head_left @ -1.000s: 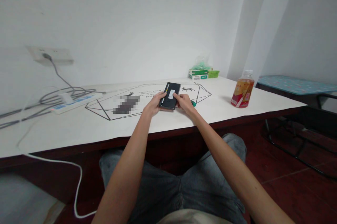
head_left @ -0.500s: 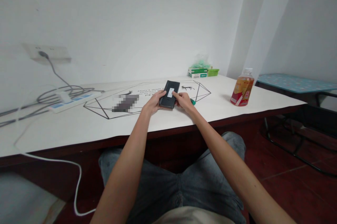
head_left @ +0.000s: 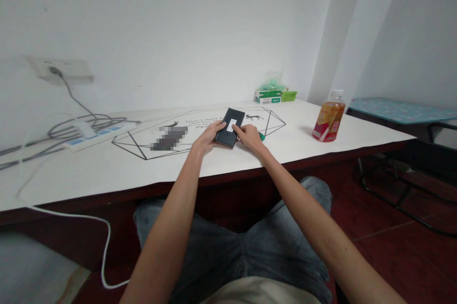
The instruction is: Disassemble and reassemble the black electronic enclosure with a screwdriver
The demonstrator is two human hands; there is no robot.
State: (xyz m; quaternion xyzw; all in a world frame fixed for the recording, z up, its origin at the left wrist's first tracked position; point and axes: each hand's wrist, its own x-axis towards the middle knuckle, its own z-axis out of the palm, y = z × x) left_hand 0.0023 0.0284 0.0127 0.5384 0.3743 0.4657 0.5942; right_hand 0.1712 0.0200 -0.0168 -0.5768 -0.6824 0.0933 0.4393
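Note:
A flat black device (head_left: 230, 127) with a white label lies on the white table (head_left: 107, 170), over a printed geometric design. My left hand (head_left: 208, 137) grips its near left edge, thumb on top. My right hand (head_left: 249, 135) holds the near right edge, index finger pressing close to the label. A small green object (head_left: 262, 137) peeks out just right of my right hand.
An orange drink bottle (head_left: 328, 122) stands at the right of the table. Green and white boxes (head_left: 271, 96) sit by the wall. A power strip (head_left: 93, 136) with grey cables lies at the left; a white cord (head_left: 71, 220) hangs over the front edge. A blue folding table (head_left: 400, 114) stands right.
The black device and both hands have stayed nearly in place; the device tilted slightly flatter. The view has shifted a little.

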